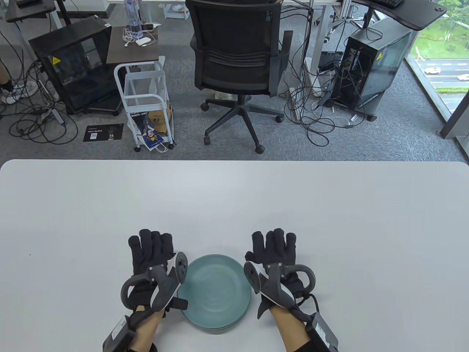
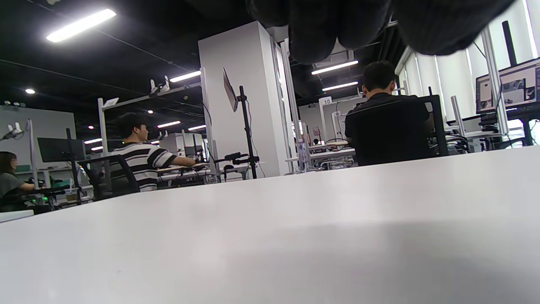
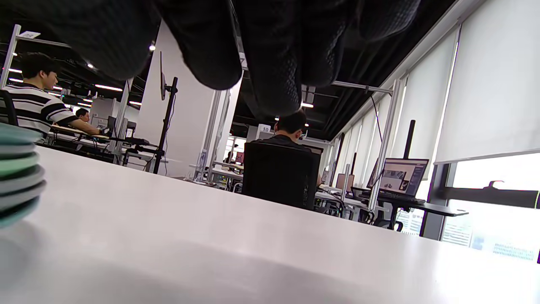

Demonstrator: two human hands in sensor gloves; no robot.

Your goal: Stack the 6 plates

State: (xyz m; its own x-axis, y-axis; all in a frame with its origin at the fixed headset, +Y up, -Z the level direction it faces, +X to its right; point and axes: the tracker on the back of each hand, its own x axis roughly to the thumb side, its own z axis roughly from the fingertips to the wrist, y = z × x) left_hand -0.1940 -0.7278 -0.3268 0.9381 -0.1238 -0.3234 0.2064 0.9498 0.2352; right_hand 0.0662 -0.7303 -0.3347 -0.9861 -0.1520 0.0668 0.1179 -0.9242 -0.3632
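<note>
A stack of teal plates (image 1: 216,291) sits on the white table (image 1: 234,205) near its front edge, between my hands. In the right wrist view the stack's rims (image 3: 17,177) show at the far left as several layers. My left hand (image 1: 152,249) lies flat on the table just left of the stack, fingers stretched out, holding nothing. My right hand (image 1: 274,247) lies flat just right of the stack, fingers stretched out, holding nothing. Neither hand touches the plates. Gloved fingers (image 2: 320,29) hang in at the top of the left wrist view, and fingers (image 3: 270,55) at the top of the right wrist view.
A black office chair (image 1: 238,62) stands beyond the table's far edge, with a white cart (image 1: 146,102) and computer cases on the floor. The wrist views show only table surface ahead of the hands.
</note>
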